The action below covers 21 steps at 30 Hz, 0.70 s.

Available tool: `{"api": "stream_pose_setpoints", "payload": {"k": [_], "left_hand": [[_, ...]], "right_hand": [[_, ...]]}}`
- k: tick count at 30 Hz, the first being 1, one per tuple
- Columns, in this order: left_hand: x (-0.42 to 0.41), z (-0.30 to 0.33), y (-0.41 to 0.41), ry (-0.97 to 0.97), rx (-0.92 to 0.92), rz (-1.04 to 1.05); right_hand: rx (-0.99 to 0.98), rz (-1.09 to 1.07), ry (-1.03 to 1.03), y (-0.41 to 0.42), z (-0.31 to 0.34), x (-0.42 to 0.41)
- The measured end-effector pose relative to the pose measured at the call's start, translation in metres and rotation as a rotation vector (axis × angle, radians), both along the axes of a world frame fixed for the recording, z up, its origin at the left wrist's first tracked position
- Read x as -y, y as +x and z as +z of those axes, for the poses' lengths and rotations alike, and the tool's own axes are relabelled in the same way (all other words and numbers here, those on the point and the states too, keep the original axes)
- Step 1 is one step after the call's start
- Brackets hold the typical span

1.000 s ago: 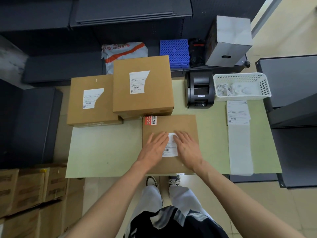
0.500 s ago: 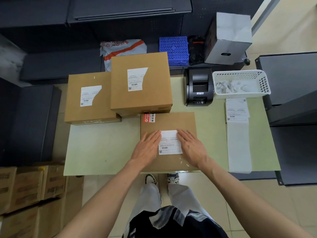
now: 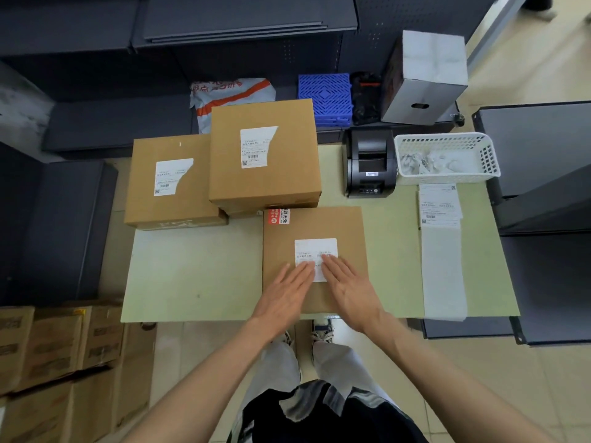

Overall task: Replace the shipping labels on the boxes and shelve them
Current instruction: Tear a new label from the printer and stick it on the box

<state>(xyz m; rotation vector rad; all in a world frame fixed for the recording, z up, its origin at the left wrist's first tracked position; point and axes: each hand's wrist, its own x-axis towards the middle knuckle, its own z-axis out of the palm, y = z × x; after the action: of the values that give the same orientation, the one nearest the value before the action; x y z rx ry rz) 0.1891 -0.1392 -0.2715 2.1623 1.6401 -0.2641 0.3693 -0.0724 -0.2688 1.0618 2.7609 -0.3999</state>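
A flat brown box point(image 3: 345, 225) lies at the table's near edge with a whole white shipping label point(image 3: 315, 249) on its top and a red sticker at its far left corner. My left hand point(image 3: 284, 292) and my right hand point(image 3: 350, 287) lie flat side by side on the box, fingers straight, fingertips on the label's lower half. Two taller brown boxes stand behind: one at the left point(image 3: 166, 183) and one in the middle point(image 3: 265, 155), each carrying a white label with a torn corner.
A black label printer point(image 3: 369, 163) and a white basket point(image 3: 447, 158) of paper scraps stand at the back right of the green table point(image 3: 192, 270). A strip of labels point(image 3: 441, 247) runs down the right side. Dark shelves surround the table; cartons sit on the floor at the left.
Both hands slid inward and toward me over the label, from spread at its sides to side by side on its lower half.
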Motion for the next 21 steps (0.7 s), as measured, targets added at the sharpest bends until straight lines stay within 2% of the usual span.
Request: {"api": "stream_pose_setpoints", "payload": {"k": [6, 12, 18, 21], "left_hand": [[0.023, -0.010, 0.014, -0.046, 0.027, 0.005], [0.024, -0.013, 0.010, -0.035, 0.009, 0.001], [0.041, -0.014, -0.009, 0.038, -0.033, 0.081], [0.042, -0.014, -0.009, 0.014, -0.033, 0.102]], "right_hand": [[0.077, 0.014, -0.023, 0.006, -0.014, 0.032], [0.096, 0.002, 0.023, 0.012, -0.011, 0.032], [0.138, -0.010, 0.080, 0.040, -0.009, 0.030], [0.171, -0.018, 0.101, 0.043, -0.005, 0.029]]}}
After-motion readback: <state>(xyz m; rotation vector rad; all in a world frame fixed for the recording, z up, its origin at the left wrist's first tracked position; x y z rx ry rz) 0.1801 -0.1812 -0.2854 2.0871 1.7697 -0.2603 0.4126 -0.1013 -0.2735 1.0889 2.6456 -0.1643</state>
